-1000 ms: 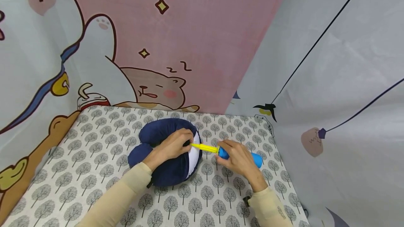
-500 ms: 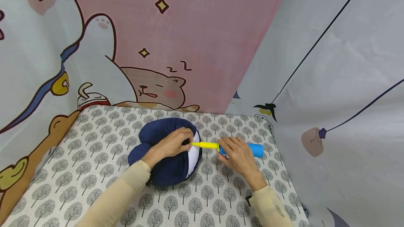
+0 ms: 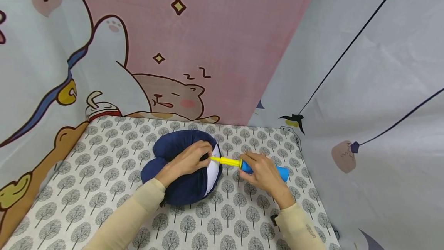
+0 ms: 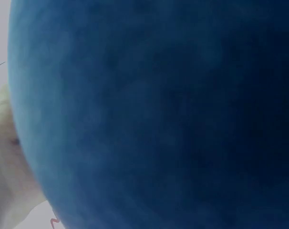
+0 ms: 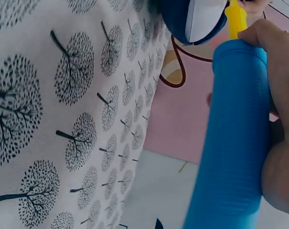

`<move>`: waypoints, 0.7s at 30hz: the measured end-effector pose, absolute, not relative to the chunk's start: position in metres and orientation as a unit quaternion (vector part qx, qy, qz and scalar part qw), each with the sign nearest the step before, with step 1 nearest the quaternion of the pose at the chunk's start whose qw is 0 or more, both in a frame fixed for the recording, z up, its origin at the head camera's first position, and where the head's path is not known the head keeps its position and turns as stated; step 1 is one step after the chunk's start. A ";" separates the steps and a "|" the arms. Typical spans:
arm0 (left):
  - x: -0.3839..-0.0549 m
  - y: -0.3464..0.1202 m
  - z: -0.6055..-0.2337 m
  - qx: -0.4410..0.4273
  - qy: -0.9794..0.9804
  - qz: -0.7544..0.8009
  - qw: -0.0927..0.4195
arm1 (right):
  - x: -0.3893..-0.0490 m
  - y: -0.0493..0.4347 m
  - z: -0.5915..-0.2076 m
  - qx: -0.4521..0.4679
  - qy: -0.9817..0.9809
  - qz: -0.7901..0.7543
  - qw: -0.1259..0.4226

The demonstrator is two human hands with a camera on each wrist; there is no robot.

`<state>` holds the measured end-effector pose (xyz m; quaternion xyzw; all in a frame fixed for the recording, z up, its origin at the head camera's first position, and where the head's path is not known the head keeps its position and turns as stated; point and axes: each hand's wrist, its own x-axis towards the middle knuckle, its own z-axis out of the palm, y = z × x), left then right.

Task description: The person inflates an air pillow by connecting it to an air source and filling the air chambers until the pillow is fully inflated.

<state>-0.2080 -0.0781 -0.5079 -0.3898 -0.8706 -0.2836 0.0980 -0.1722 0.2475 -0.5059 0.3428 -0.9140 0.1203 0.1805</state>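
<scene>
The blue plastic pump barrel [image 3: 281, 173] has slid back toward the pillow, gripped by the right hand [image 3: 261, 173], its yellow rod [image 3: 225, 161] pinched by the left hand [image 3: 189, 161] atop the navy plush neck pillow [image 3: 173, 146] on the tree-patterned desk [image 3: 104, 165].
</scene>
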 end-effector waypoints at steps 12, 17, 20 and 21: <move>-0.209 -0.086 -0.509 -0.348 -0.863 -0.354 0.096 | -0.181 0.275 -0.526 0.219 -0.926 0.308 0.005; -0.209 -0.088 -0.511 -0.337 -0.858 -0.376 0.096 | -0.189 0.299 -0.538 0.172 -0.949 0.258 0.055; -0.208 -0.087 -0.513 -0.330 -0.855 -0.387 0.099 | -0.192 0.314 -0.546 0.139 -0.959 0.234 0.080; -0.208 -0.087 -0.514 -0.328 -0.854 -0.391 0.101 | -0.193 0.318 -0.548 0.129 -0.961 0.230 0.083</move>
